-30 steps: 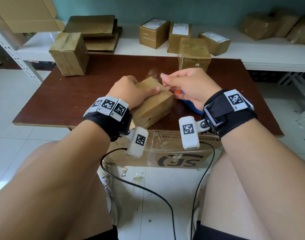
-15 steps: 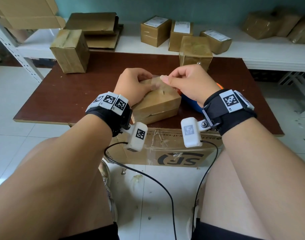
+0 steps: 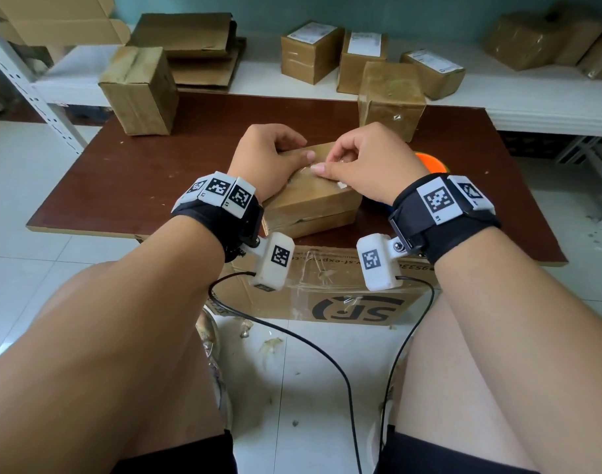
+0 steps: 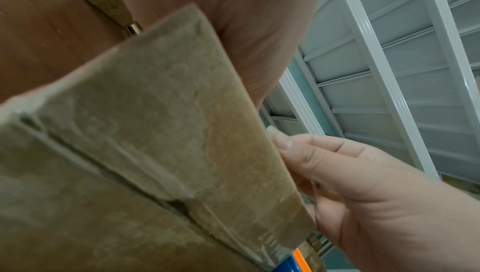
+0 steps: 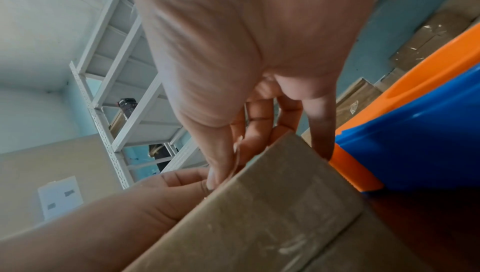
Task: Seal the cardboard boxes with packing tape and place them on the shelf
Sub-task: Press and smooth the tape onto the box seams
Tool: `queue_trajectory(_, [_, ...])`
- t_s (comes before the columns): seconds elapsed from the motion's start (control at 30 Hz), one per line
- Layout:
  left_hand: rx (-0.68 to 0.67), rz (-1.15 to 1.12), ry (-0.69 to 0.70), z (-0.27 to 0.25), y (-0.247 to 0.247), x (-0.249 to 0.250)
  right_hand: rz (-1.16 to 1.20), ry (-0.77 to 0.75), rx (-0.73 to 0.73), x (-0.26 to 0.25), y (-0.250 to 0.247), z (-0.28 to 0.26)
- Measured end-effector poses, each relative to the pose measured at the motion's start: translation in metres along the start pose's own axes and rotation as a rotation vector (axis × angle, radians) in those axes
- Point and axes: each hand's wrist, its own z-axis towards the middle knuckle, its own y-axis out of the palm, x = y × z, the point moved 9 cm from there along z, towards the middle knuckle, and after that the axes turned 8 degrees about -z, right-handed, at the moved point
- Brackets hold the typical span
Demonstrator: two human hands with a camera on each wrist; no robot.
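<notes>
A small brown cardboard box (image 3: 310,200) lies on the dark wooden table (image 3: 122,186) near its front edge. My left hand (image 3: 282,150) holds its far left end, fingers curled over the far side and thumb on top. My right hand (image 3: 327,169) pinches a strip of clear tape (image 3: 315,167) low over the box top, beside the left thumb. The right wrist view shows that pinch (image 5: 221,173) at the box's edge (image 5: 272,204). An orange and blue tape dispenser (image 3: 429,160) sits behind my right hand, mostly hidden. Tape covers the box side (image 4: 182,122).
Two taped boxes stand on the table, one at the back left (image 3: 139,90) and one at the back right (image 3: 390,97). The white shelf (image 3: 532,111) behind carries labelled boxes (image 3: 310,49) and flattened cardboard (image 3: 190,46). A printed carton (image 3: 327,299) sits under the table.
My right hand has brought the tape strip down from above the box onto its top. My left hand shifted from lying over the box to gripping its far end.
</notes>
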Motion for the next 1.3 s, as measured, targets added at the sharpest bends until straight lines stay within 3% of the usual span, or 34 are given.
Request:
queue_trajectory(0.23, [-0.004, -0.006, -0.007, -0.001, 0.000, 0.002, -0.088, 0.013, 0.018, -0.004, -0.003, -0.002])
queue_trajectory(0.47, [0.034, 0.094, -0.032, -0.008, -0.001, 0.008, -0.107, 0.179, 0.054, 0.019, -0.007, -0.004])
queue_trajectory(0.6, [0.165, 0.150, -0.267, -0.018, -0.010, -0.008, 0.086, 0.288, 0.042, 0.031, 0.004, -0.010])
queue_trajectory(0.67, [0.135, 0.088, -0.425, -0.029, -0.005, -0.016, 0.086, 0.292, 0.091, 0.028, 0.002, -0.014])
queue_trajectory(0.73, [0.091, 0.026, -0.462, -0.035, 0.002, -0.013, 0.063, 0.273, 0.157, 0.023, -0.002, -0.017])
queue_trajectory(0.87, [0.122, -0.027, -0.357, -0.033, -0.002, -0.008, 0.124, 0.208, 0.328, 0.008, -0.016, -0.026])
queue_trajectory(1.13, [0.384, -0.287, -0.009, -0.037, -0.031, 0.028, 0.403, 0.081, 0.500, -0.006, -0.036, -0.029])
queue_trajectory(1.3, [0.421, -0.276, -0.012, -0.039, -0.041, 0.037, 0.475, 0.055, 0.569, 0.002, -0.041, -0.032])
